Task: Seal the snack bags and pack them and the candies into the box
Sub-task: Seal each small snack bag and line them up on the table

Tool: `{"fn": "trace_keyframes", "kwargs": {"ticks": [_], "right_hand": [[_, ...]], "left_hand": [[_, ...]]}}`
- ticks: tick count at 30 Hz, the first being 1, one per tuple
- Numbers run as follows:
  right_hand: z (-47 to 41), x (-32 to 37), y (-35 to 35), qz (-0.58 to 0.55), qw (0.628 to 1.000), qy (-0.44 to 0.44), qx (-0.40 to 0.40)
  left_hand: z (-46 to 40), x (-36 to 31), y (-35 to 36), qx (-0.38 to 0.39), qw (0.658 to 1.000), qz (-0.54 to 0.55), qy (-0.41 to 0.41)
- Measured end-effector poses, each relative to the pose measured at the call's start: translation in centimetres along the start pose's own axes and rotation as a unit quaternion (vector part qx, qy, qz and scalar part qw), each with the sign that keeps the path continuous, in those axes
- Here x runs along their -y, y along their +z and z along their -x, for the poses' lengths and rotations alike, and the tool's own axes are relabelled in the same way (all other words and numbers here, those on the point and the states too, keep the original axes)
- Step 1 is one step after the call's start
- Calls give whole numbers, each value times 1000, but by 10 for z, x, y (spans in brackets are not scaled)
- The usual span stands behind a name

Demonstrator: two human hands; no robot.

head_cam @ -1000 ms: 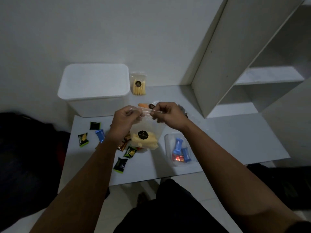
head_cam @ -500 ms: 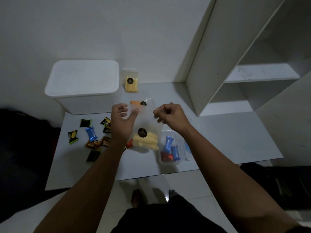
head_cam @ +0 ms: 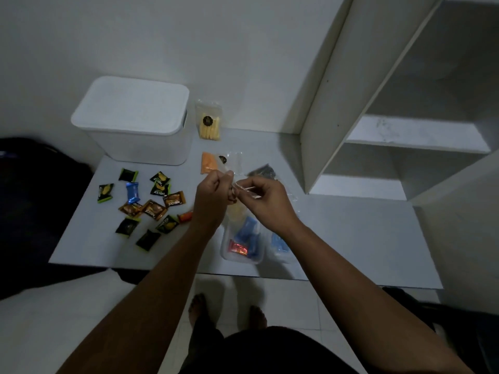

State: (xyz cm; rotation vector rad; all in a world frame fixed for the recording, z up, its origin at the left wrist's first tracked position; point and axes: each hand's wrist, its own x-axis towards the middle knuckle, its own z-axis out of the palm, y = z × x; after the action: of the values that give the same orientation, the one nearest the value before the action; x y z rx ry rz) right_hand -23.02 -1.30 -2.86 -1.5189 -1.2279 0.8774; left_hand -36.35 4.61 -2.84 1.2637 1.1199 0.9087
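Above the desk point(head_cam: 351, 238), near the middle of its front half, the head view shows both hands meeting over a clear snack bag point(head_cam: 237, 211) of yellow pieces. The left hand point(head_cam: 213, 195) and the right hand point(head_cam: 266, 198) each pinch the bag's top strip with curled fingers. Half a second ago the left hand was spread and the hands stood apart; they have now closed in until nearly touching. Judgement: the seal is being pressed shut along its last stretch, so this bag is close to sealed.

Two more snack bags remain: one upright point(head_cam: 209, 122) at the back edge beside the lidded white box point(head_cam: 135, 122), one orange point(head_cam: 209, 163) lying flat just beyond the hands. Loose candies point(head_cam: 151, 203) lie scattered toward the left edge. A clear tub point(head_cam: 241, 245) at the front edge holds blue and red candies. Nothing is packed yet.
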Motion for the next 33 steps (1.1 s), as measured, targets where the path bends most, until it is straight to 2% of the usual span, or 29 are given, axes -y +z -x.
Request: {"fn": "trace_keyframes", "kwargs": {"ticks": [4,9,15,19,25,30,33], "right_hand": [[7,0,-17,7,999,-5,33],[12,9,-31,-47,997,-4,66],[10,7,-38,-60,995,9,74],[4,0,-40,-38,997,29,55],[-5,4,-44,-49,997,34,47],[-8,1,-42,-40,995,13,92],[-10,4,-40,-58,994,29,85]], "left_hand": [[12,0,12,-20,999,-36,25],[21,-11,23,-20,998,-41,37],[27,-14,27,-5,998,-58,28],[33,-12,26,39,995,-87,27],[38,-13,27,67,989,-115,57],[33,-19,28,-3,993,-107,45],[30,-23,29,-2,989,-134,66]]}}
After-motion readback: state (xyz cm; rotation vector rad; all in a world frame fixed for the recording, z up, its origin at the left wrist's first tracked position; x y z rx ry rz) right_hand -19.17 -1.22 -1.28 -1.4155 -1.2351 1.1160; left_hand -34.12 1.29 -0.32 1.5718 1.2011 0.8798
